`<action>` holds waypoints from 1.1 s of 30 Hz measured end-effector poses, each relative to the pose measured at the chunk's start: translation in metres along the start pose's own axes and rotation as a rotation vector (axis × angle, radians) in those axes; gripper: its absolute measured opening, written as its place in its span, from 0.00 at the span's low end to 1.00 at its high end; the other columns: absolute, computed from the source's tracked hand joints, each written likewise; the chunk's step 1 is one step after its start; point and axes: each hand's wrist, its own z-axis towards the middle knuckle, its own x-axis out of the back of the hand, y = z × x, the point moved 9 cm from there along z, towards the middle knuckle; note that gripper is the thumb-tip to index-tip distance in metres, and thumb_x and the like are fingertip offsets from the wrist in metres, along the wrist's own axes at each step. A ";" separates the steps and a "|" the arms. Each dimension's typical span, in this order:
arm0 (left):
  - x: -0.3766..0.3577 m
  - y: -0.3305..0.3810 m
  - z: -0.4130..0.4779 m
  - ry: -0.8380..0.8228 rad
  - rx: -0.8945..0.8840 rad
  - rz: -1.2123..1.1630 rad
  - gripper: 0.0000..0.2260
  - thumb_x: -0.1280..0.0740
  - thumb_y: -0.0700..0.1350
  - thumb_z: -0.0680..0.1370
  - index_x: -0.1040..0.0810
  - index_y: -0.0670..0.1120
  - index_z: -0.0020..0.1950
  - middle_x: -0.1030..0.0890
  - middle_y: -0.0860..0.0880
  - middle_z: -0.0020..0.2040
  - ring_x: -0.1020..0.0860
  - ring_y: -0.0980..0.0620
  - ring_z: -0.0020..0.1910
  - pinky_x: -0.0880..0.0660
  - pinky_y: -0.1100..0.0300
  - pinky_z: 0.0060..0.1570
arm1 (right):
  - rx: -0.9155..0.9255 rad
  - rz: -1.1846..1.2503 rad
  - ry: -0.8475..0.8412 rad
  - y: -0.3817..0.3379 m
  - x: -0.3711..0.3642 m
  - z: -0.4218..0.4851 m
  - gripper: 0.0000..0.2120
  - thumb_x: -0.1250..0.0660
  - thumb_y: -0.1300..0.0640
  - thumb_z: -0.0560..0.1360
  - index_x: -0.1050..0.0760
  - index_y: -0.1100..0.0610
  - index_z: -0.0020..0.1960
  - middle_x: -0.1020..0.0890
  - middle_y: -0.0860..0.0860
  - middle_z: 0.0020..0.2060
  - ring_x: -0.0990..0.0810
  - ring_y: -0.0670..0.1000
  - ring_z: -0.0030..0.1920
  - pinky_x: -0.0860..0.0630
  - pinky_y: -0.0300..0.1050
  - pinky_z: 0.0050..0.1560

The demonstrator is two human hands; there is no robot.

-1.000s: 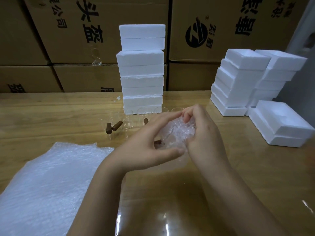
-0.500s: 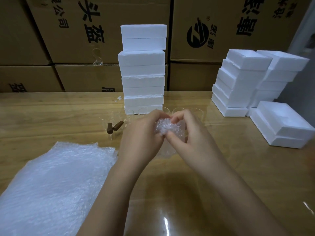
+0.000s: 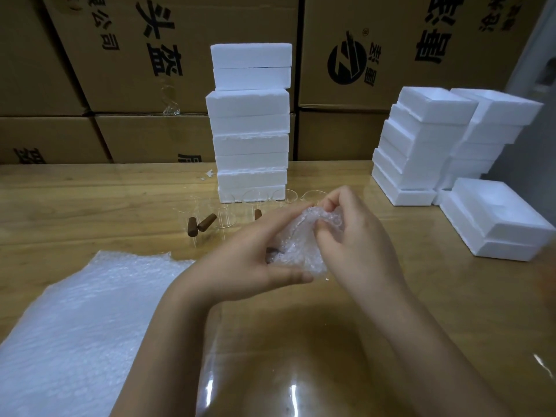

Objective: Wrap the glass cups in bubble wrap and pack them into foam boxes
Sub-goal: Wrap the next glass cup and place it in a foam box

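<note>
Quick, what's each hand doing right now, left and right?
Left hand: closed, holding the bubble-wrapped glass cup.
Right hand: closed, fingers pinching the wrap at the far end of the same cup.

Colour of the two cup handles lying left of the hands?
Cup handles: dark brown, clearest in head view.

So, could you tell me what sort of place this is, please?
Probably a packing bench in a storeroom: printed cardboard cartons stacked behind, piles of foam boxes and bubble wrap on the table.
</note>
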 end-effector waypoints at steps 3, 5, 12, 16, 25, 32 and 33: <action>0.003 0.000 0.000 0.019 -0.015 -0.082 0.31 0.26 0.55 0.69 0.35 0.67 0.68 0.27 0.66 0.62 0.26 0.64 0.60 0.28 0.72 0.52 | -0.028 0.062 -0.001 0.001 0.004 0.001 0.09 0.37 0.53 0.75 0.38 0.45 0.45 0.28 0.41 0.35 0.28 0.44 0.33 0.36 0.43 0.29; 0.007 -0.001 0.000 0.064 -0.021 -0.118 0.27 0.26 0.53 0.71 0.32 0.66 0.66 0.24 0.63 0.60 0.23 0.61 0.57 0.26 0.69 0.50 | 0.004 0.082 0.012 -0.006 0.006 -0.001 0.09 0.37 0.54 0.74 0.38 0.45 0.45 0.27 0.42 0.38 0.27 0.45 0.32 0.32 0.45 0.31; 0.017 -0.009 0.002 0.216 0.075 0.184 0.26 0.40 0.54 0.73 0.35 0.59 0.72 0.20 0.61 0.49 0.23 0.66 0.39 0.28 0.66 0.38 | 0.101 0.172 -0.043 -0.022 0.004 -0.004 0.09 0.35 0.55 0.75 0.35 0.47 0.50 0.25 0.42 0.50 0.24 0.47 0.39 0.24 0.55 0.38; 0.033 -0.009 -0.001 0.387 0.115 0.375 0.22 0.43 0.49 0.75 0.31 0.56 0.70 0.19 0.52 0.40 0.24 0.53 0.34 0.25 0.53 0.36 | 0.164 0.205 -0.145 -0.030 -0.009 -0.007 0.18 0.32 0.51 0.71 0.38 0.44 0.54 0.31 0.40 0.57 0.28 0.39 0.54 0.24 0.42 0.47; 0.024 0.015 0.000 0.631 0.000 0.389 0.22 0.41 0.46 0.73 0.27 0.48 0.67 0.19 0.52 0.56 0.22 0.51 0.47 0.26 0.56 0.41 | 0.004 0.529 -0.020 -0.006 -0.015 -0.002 0.25 0.33 0.61 0.74 0.38 0.32 0.52 0.27 0.32 0.55 0.22 0.37 0.48 0.27 0.28 0.38; -0.001 0.014 0.011 0.491 -0.010 0.477 0.30 0.38 0.52 0.75 0.41 0.50 0.75 0.31 0.54 0.71 0.30 0.56 0.66 0.30 0.60 0.52 | 0.007 0.119 -0.030 0.008 -0.002 0.006 0.25 0.36 0.65 0.71 0.37 0.36 0.52 0.25 0.31 0.47 0.24 0.40 0.39 0.28 0.43 0.34; -0.002 0.014 0.011 0.476 -0.006 0.530 0.31 0.37 0.49 0.75 0.43 0.49 0.76 0.31 0.52 0.71 0.29 0.54 0.65 0.30 0.60 0.49 | 0.036 0.038 -0.069 0.005 -0.004 0.005 0.25 0.36 0.65 0.71 0.38 0.36 0.52 0.26 0.32 0.47 0.25 0.41 0.38 0.29 0.44 0.34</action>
